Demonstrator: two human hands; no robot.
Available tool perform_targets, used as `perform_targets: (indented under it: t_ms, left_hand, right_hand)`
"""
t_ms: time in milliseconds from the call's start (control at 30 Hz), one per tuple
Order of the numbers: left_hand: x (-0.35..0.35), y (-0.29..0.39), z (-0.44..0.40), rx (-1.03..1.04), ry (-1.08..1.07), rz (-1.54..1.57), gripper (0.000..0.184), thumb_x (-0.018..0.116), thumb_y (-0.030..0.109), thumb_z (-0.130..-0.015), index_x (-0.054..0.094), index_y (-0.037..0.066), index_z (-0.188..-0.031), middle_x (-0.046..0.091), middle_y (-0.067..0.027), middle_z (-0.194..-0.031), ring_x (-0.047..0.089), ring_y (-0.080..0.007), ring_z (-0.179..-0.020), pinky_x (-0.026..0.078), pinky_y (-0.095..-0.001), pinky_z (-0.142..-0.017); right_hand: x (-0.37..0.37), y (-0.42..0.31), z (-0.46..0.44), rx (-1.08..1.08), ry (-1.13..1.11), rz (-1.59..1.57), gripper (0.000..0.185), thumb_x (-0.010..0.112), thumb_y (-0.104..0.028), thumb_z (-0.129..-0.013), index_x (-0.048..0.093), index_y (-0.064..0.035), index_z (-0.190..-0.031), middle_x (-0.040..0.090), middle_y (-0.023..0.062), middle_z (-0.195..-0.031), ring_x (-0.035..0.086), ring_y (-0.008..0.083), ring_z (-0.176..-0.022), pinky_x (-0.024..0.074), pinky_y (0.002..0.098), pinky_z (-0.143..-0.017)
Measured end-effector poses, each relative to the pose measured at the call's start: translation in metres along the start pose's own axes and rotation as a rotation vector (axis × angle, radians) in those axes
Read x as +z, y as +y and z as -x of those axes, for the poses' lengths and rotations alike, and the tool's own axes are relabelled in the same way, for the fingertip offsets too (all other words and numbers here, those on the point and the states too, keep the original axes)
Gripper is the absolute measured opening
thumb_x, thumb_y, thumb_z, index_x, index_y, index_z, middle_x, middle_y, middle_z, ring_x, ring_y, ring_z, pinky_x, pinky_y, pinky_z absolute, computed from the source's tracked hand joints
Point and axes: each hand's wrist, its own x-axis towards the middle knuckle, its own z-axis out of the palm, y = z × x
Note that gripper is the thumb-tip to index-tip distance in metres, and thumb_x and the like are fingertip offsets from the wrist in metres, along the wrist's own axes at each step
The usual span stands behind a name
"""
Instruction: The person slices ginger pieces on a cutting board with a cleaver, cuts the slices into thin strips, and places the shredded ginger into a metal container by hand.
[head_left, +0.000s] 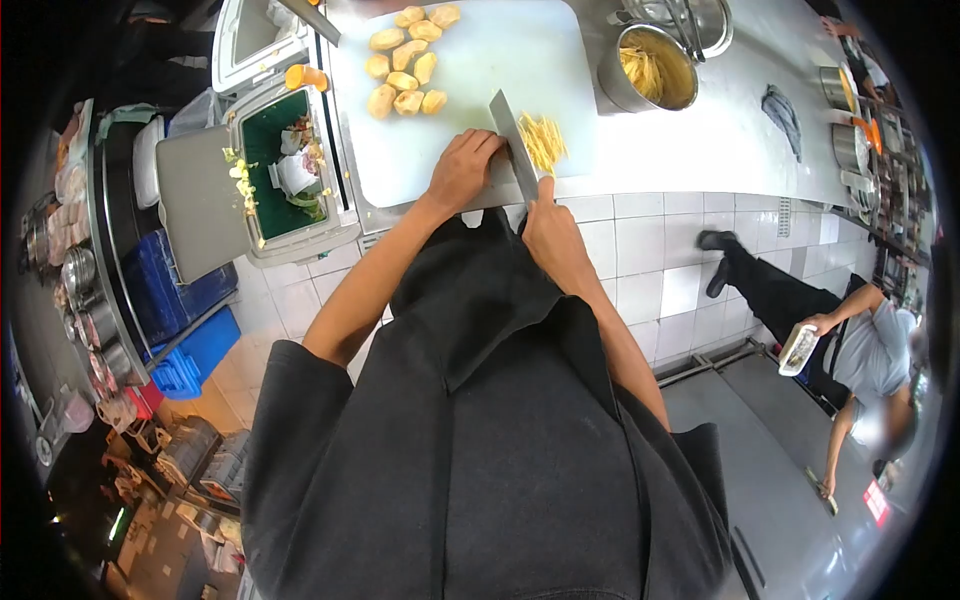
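Note:
A large knife [514, 145] stands on edge over the white cutting board [460, 60], its handle wrapped by my right hand [550, 225]. Thin yellow strips [543, 142] lie in a pile against the right side of the blade. To the left of the blade, my left hand [466, 168] presses down with its fingers curled together; whatever is under the fingertips is hidden. Several peeled yellow pieces that look like potatoes [402, 80] rest on the board's upper left.
A metal pot [622, 90] holding yellow strips stands right of the board. An open green-lined bin [262, 150] with scraps adjoins the counter's left end. Another person [870, 345] at the far right holds a white container [798, 350]. A dark cloth [782, 120] lies on the counter.

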Motion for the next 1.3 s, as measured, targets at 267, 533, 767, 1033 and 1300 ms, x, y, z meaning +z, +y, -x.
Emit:
perform_targets:
  t_ms: [267, 533, 767, 1033, 1300]
  left_hand:
    - [-0.001, -0.001, -0.001, -0.024, -0.008, -0.026, 0.024, 0.063, -0.002, -0.083, 0.067, 0.003, -0.106, 0.065, -0.0109, -0.100, 0.062, -0.0316, -0.097, 0.050, -0.0412, -0.086]
    - [-0.001, -0.001, 0.002, -0.020, -0.015, -0.025, 0.024, 0.063, -0.001, -0.083, 0.067, 0.003, -0.105, 0.065, -0.0108, -0.100, 0.062, -0.0310, -0.097, 0.050, -0.0407, -0.085]
    - [-0.003, -0.001, 0.002, -0.027, -0.017, -0.056, 0.024, 0.063, -0.001, -0.082, 0.067, 0.003, -0.106, 0.064, -0.0113, -0.102, 0.062, -0.0312, -0.098, 0.050, -0.0413, -0.086]
    - [-0.002, -0.001, 0.004, -0.031, -0.002, -0.057, 0.024, 0.063, -0.001, -0.082, 0.067, 0.004, -0.105, 0.063, -0.0103, -0.099, 0.060, -0.0302, -0.096, 0.048, -0.0410, -0.085]
    - [-0.001, -0.006, 0.005, -0.015, -0.016, -0.074, 0.024, 0.061, 0.000, -0.081, 0.066, 0.004, -0.104, 0.062, -0.0099, -0.098, 0.060, -0.0299, -0.096, 0.047, -0.0404, -0.083]
  right_hand:
    - [0.013, 0.011, -0.005, -0.128, 0.027, 0.055, 0.025, 0.052, -0.004, -0.098, 0.036, 0.0081, -0.113, 0.057, 0.0336, -0.063, 0.060, 0.0528, -0.064, 0.0462, 0.0590, -0.057]
    - [-0.006, -0.013, -0.002, -0.008, -0.025, 0.008, 0.029, 0.049, 0.005, -0.088, 0.036, 0.0086, -0.114, 0.059, 0.0356, -0.064, 0.063, 0.0538, -0.064, 0.0505, 0.0598, -0.057]
    - [-0.002, -0.009, -0.001, -0.014, -0.012, -0.037, 0.024, 0.051, -0.004, -0.098, 0.036, 0.0056, -0.114, 0.058, 0.0339, -0.063, 0.061, 0.0521, -0.062, 0.0475, 0.0598, -0.054]
    - [-0.002, -0.016, -0.002, 0.022, -0.020, -0.007, 0.022, 0.048, 0.002, -0.093, 0.036, 0.0061, -0.110, 0.059, 0.0357, -0.064, 0.063, 0.0539, -0.065, 0.0508, 0.0606, -0.057]
    - [-0.010, -0.024, 0.001, 0.068, -0.044, -0.030, 0.020, 0.048, 0.001, -0.093, 0.035, 0.0048, -0.107, 0.059, 0.0354, -0.064, 0.064, 0.0534, -0.065, 0.0512, 0.0606, -0.058]
